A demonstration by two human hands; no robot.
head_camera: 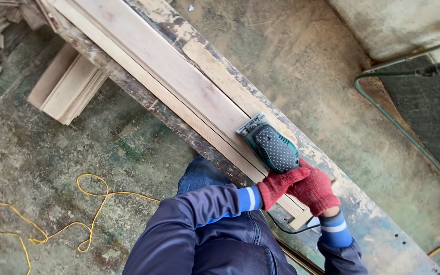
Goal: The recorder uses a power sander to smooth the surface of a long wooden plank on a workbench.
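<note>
Both gloved hands are wrapped around the back of the sander (271,146), left hand (279,184) and right hand (315,192) stacked, grip closed tight on it. It sits flat on the plank (179,76) lying along the paint-flecked surface (367,214). Looks compact but buzzy; the dotted rubbery top seems the natural spot to hold. Yellow cord (52,224) trails on the floor.

Planks on a long counter, sander near its lower end

The sander (271,146) sits on the planks (179,76), which run from upper left to lower right along the counter (383,239). A board stack (67,84) lies on the floor (36,168) at left; a cord (85,201) coils lower left; a hose (393,122) runs at right.
</note>
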